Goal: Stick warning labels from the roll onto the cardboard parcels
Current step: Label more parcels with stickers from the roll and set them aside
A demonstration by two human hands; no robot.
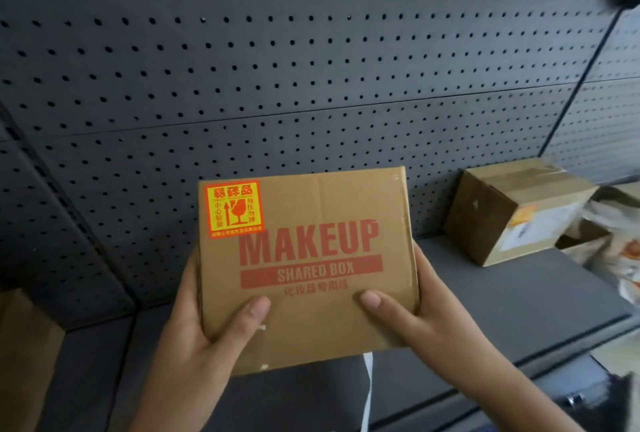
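Both hands, left hand [207, 324] and right hand [408, 314], are grasping the cardboard parcel [311, 279] at centre frame, thumbs on top, tilting it up, probably to check the warning label [232, 210] at its upper-left corner. Another parcel [512, 210] is sitting on the shelf [485, 310] at right.

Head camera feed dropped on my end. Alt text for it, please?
The left hand and right hand hold a cardboard box printed MAKEUP SHARED BOX, thumbs on its face, a red and yellow warning label stuck in its upper left corner. To its right, a second box sits on a dark shelf against a pegboard wall.
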